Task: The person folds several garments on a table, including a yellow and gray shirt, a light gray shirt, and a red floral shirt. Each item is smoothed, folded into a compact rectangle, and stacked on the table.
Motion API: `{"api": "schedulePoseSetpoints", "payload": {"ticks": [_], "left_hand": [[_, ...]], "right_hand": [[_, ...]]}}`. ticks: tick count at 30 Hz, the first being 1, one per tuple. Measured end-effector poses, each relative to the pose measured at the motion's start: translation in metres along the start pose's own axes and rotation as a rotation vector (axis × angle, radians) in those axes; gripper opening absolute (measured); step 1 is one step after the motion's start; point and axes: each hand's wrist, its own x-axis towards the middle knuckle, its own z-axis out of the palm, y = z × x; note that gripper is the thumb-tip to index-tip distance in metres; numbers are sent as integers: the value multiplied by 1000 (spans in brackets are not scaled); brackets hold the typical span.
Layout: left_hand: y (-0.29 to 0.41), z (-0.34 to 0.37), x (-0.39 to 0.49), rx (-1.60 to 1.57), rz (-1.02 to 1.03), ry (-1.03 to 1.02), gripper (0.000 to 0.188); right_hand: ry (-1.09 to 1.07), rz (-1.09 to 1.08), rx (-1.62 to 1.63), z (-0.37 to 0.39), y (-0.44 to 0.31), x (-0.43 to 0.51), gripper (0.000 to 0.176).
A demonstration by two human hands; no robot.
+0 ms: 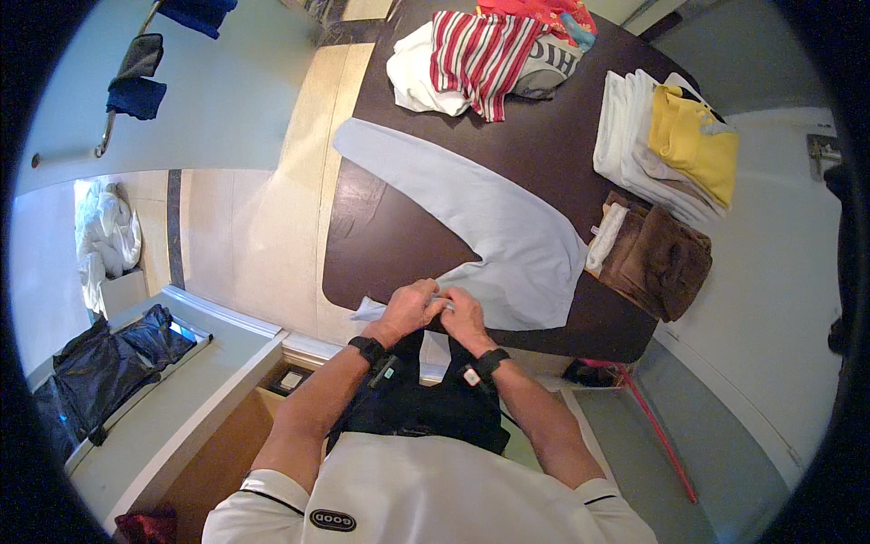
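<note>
A pair of pale grey-blue trousers (523, 238) lies spread on a dark brown table (380, 238). One leg stretches away to the far left; the other comes towards me at the table's near edge. My left hand (410, 306) and my right hand (463, 318) meet over this near leg, thumbs and fingers pinching its cloth. Past my left hand a loose end of the cloth (369, 310) sticks out over the edge. My fingers hide the part of the fabric between them.
Far on the table lies a heap with a red-and-white striped garment (482, 58). At the right are folded white towels (622, 136), a yellow garment (693, 146) and folded brown cloth (659, 255). A black plastic bag (112, 367) hangs at left; a red stick (659, 435) leans at right.
</note>
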Motion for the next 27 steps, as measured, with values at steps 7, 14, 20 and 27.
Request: {"api": "schedulePoseSetpoints", "payload": {"ticks": [7, 14, 20, 27], "left_hand": [[-12, -20, -10, 232, 99, -334, 29], [-32, -42, -40, 323, -22, -436, 24], [-23, -74, -51, 324, -136, -483, 26], [-38, -95, -46, 292, -121, -349, 16]], "right_hand": [[-151, 66, 30, -42, -10, -10, 14], [-199, 75, -91, -48, 28, -47, 16], [-333, 175, -150, -60, 44, -83, 19], [-245, 242, -114, -89, 35, -90, 18]]}}
